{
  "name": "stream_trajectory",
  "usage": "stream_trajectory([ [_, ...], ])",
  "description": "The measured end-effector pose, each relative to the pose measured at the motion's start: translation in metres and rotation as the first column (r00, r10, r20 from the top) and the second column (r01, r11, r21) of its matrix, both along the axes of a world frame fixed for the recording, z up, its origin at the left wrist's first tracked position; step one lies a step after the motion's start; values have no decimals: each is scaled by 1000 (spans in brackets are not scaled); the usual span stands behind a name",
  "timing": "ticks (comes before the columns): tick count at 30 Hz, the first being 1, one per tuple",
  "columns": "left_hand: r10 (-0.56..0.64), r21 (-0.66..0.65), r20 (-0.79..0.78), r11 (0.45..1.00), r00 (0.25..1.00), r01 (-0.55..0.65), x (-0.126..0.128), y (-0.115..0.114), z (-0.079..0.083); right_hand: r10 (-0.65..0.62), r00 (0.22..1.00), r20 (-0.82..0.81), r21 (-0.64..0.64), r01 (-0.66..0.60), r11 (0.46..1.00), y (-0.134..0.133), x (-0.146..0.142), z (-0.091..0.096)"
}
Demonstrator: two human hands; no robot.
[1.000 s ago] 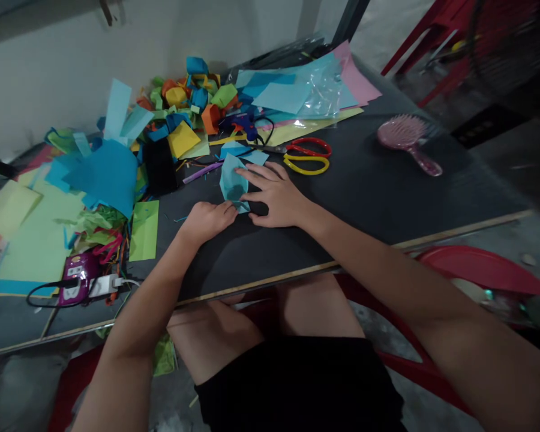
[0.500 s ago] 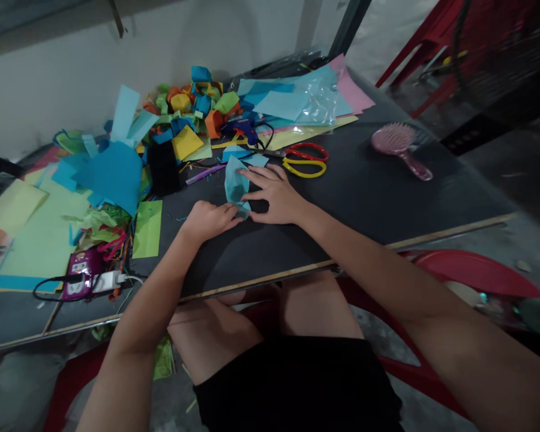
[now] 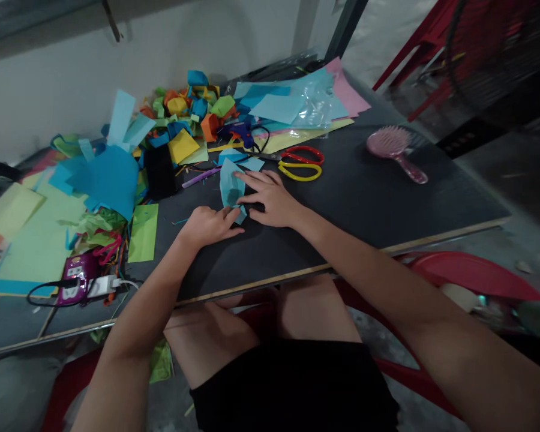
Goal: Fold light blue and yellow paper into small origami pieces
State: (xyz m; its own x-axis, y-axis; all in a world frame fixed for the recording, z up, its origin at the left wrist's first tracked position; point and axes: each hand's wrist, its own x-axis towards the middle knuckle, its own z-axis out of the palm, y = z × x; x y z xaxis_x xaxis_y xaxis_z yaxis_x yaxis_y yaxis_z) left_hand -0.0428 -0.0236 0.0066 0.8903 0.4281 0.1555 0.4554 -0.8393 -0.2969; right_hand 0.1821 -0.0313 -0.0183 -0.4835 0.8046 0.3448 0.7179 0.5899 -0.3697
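Note:
A folded light-blue paper piece (image 3: 231, 186) rests on the dark table (image 3: 364, 198) in front of me. My left hand (image 3: 206, 225) is curled, with its fingertips pinching the paper's lower corner. My right hand (image 3: 267, 197) lies flat with spread fingers, pressing the paper's right side down. Red-and-yellow scissors (image 3: 302, 164) lie just beyond my right hand.
A heap of coloured paper scraps (image 3: 180, 117) and blue sheets (image 3: 108, 171) fills the far left. Plastic-wrapped paper sheets (image 3: 306, 99) lie at the back. A pink hairbrush (image 3: 393, 147) is at right. A purple device with cables (image 3: 74, 282) sits near the left front edge. Red chairs (image 3: 472, 276) stand around.
Both hands stay on the blue paper; the left hand's fingers have shifted slightly along its lower edge. The camera view has drifted a little.

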Motion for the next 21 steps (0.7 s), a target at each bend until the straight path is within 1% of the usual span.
stream_trajectory([
  [7, 12, -52, 15, 999, 1000, -11, 4, -6, -2, 48, 998, 35, -13, -48, 999, 3, -1, 2],
  [13, 87, -104, 108, 992, 990, -75, -2, 3, -3, 69, 997, 45, -22, -68, 997, 10, 4, 0],
  [17, 138, -192, 181, 976, 974, -103, -6, 6, -1, 84, 994, 72, -42, -81, 996, 12, 7, 2],
  [21, 183, -241, 197, 961, 963, -133, -8, 7, -2, 90, 989, 117, 34, -94, 995, 6, 2, 7],
])
